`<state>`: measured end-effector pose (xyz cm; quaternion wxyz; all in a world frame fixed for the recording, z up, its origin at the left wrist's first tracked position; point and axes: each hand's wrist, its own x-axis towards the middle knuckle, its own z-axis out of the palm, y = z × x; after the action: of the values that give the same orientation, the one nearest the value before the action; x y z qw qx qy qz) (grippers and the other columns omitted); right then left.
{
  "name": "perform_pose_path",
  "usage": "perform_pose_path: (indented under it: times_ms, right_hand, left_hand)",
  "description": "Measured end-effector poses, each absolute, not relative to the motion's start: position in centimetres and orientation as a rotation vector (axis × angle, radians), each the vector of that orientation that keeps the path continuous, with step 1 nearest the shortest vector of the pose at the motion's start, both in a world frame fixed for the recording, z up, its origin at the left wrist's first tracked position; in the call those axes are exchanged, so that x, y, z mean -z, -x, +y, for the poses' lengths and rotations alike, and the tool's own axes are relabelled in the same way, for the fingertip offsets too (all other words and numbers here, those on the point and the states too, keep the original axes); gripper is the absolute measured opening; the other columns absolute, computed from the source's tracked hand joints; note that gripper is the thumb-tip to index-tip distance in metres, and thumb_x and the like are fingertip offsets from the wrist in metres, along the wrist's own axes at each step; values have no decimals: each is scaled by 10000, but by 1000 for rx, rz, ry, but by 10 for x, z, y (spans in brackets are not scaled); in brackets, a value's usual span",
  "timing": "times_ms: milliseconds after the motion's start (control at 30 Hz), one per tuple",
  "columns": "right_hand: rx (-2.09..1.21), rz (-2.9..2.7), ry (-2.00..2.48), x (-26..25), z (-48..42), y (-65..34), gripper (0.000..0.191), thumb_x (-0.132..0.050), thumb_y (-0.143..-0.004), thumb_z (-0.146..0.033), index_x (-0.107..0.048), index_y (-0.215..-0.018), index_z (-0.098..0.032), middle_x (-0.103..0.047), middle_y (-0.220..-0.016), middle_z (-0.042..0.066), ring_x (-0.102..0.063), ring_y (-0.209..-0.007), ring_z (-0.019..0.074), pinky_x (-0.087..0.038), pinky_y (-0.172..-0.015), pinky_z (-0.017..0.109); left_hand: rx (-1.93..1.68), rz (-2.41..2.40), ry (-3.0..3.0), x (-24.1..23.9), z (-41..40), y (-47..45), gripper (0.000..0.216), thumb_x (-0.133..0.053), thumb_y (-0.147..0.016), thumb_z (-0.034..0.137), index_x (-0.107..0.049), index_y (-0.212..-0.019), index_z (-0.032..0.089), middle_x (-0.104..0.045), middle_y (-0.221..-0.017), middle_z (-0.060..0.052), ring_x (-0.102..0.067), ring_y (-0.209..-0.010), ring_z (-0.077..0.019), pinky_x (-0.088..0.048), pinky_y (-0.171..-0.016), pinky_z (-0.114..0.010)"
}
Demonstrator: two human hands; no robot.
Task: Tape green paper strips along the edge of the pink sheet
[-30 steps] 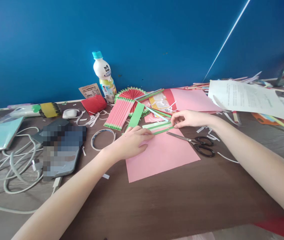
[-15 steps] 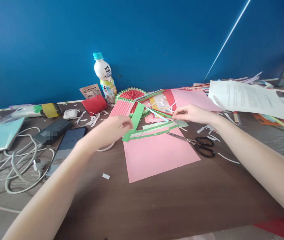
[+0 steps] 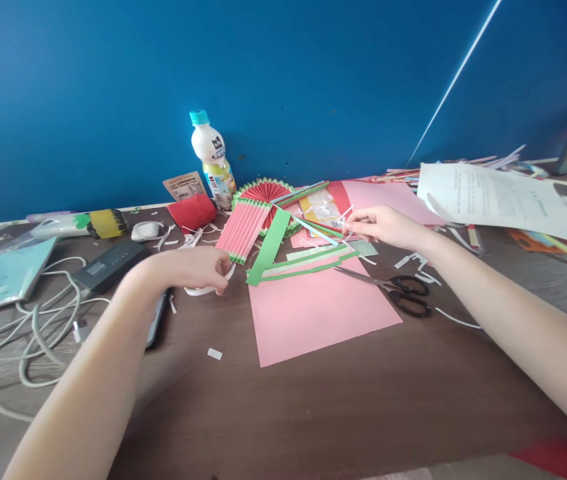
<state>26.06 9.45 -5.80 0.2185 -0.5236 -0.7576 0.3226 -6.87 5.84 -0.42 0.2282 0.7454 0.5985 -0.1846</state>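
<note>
Pink paper [image 3: 323, 317] lies flat, green strips [image 3: 308, 270] along its far edge; my left hand [image 3: 196, 268] has left them, fingers now curled onto the tape [image 3: 198, 292], so they lie unpinned by it; whether my right hand [image 3: 386, 225] pinches anything, I cannot tell
</note>
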Motion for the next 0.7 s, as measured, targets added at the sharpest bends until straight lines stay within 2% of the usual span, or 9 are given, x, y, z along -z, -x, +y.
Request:
perform_pose_path:
  times_ms: [100, 200, 300, 400, 500, 600, 700]
  right_hand:
    - [-893, -2038, 1372, 53, 89, -254, 311, -510, -796, -460, -605, -818, -164, -443, -535, -40, -425, -506, 97, -331, -518, 253]
    - [-896, -1977, 1265, 46, 76, -238, 232, -521, -805, -386, -607, -829, -171, -527, -608, -13, -503, -565, 117, -395, -554, 267]
    - [-901, -1987, 1068, 44, 60, -219, 208, -533, -812, -343, -633, -910, -189, -627, -873, 43, -594, -795, 169, -473, -721, 324]
    - [-904, -2000, 943, 47, 43, -201, 299, -506, -830, -279, -607, -1105, -224, -590, -1107, 69, -569, -1014, 201, -465, -886, 383]
    - [-978, -1990, 921, 50, 30, -191, 397, -493, -831, -256, -541, -1225, -272, -514, -1261, 61, -525, -1119, 219, -503, -869, 387]
    - [-926, -1964, 950, 51, 23, -188, 349, -499, -830, -236, -587, -1165, -278, -508, -1292, 36, -461, -1203, 228, -494, -894, 399]
    - [-902, -1919, 930, 51, 21, -187, 228, -522, -825, -238, -652, -1011, -258, -568, -1206, 35, -484, -1173, 219, -488, -892, 396]
  left_hand:
    - [252, 1475, -2042, -17, 51, 71, 258, -510, -722, 339, -553, -959, 246, -692, -752, 33, -574, -711, -169, -364, -600, -247]
    - [15, 1301, -2013, -22, 43, 64, 272, -501, -776, 360, -539, -1019, 245, -706, -777, 38, -601, -829, -166, -396, -726, -246]
    - [-116, 1120, -1936, -14, 39, 48, 237, -504, -797, 323, -512, -1010, 221, -704, -761, 30, -608, -753, -135, -419, -737, -241]
    - [-178, 995, -1858, -3, 36, 32, 218, -480, -823, 280, -477, -1031, 215, -696, -763, 25, -595, -696, -114, -437, -700, -236]
    - [-214, 966, -1859, 4, 34, 23, 202, -468, -831, 251, -473, -1028, 210, -691, -786, 17, -592, -678, -107, -439, -685, -240]
    - [-245, 1011, -1891, 8, 33, 20, 219, -454, -841, 274, -478, -1048, 207, -692, -782, 11, -594, -646, -110, -435, -660, -252]
    - [-273, 1061, -1918, 11, 33, 18, 263, -445, -845, 312, -483, -1074, 189, -694, -776, 0, -579, -590, -110, -430, -632, -260]
